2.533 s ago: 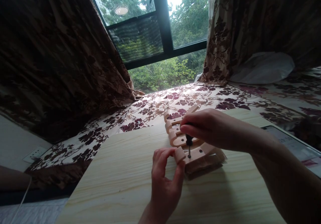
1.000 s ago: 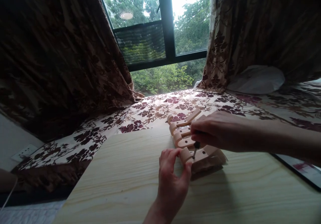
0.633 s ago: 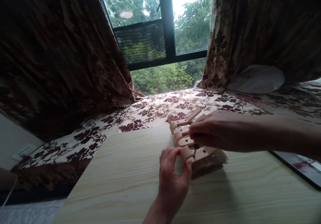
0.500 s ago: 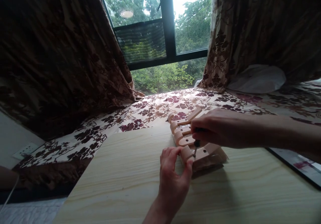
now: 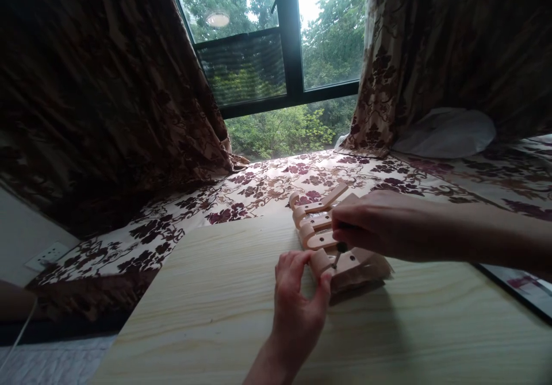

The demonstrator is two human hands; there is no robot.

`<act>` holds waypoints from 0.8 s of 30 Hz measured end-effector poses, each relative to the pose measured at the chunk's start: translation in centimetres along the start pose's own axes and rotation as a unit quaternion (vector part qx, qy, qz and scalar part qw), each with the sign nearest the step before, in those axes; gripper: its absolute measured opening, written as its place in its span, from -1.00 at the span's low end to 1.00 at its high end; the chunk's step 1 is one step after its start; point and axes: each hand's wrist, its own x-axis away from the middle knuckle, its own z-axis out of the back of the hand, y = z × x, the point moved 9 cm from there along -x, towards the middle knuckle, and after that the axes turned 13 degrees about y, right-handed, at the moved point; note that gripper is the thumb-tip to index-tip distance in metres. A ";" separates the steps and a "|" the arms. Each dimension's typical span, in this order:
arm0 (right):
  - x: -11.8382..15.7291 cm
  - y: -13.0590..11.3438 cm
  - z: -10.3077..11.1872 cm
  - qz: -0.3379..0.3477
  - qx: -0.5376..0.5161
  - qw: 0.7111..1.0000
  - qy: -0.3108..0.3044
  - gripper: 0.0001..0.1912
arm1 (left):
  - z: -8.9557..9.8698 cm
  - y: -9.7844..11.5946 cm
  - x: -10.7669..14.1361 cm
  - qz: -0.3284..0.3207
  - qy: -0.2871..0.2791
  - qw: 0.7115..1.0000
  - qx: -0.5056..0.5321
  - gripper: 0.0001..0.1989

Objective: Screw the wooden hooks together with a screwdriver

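Several pale wooden pieces with dark screws form a wooden rack (image 5: 318, 240) on the table, with clear plastic film beneath part of it. My left hand (image 5: 301, 296) pinches the rounded end of the nearest piece between thumb and fingers. My right hand (image 5: 366, 223) is wrapped round the handle of a screwdriver (image 5: 337, 256), whose handle is mostly hidden in the fist. The screwdriver leans slightly, and its tip meets a screw in that nearest piece, just right of my left fingertips.
The light wooden table (image 5: 207, 293) carries the work. A flat dark-edged object (image 5: 524, 287) lies at the right. Behind is a flower-patterned cloth (image 5: 259, 186) below a window, with a white plastic bag (image 5: 448, 134) and curtains (image 5: 107, 86) at the sides.
My right hand has turned slightly and shifted a little to the right, with the screwdriver still on the screw. My left hand keeps its hold.
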 end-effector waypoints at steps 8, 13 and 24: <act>0.6 -0.9 0.8 0.036 -0.012 0.999 0.034 -0.96 | -0.6 0.0 0.3 0.056 -0.048 0.997 0.000 -0.81; 0.7 -1.3 0.5 0.046 -0.018 0.999 0.003 -0.93 | -0.7 0.9 0.5 0.026 -0.049 0.998 -0.016 -0.76; 1.1 -0.9 0.1 0.003 0.049 0.999 0.003 -0.93 | -0.9 1.1 0.5 0.014 -0.058 0.998 -0.016 -0.81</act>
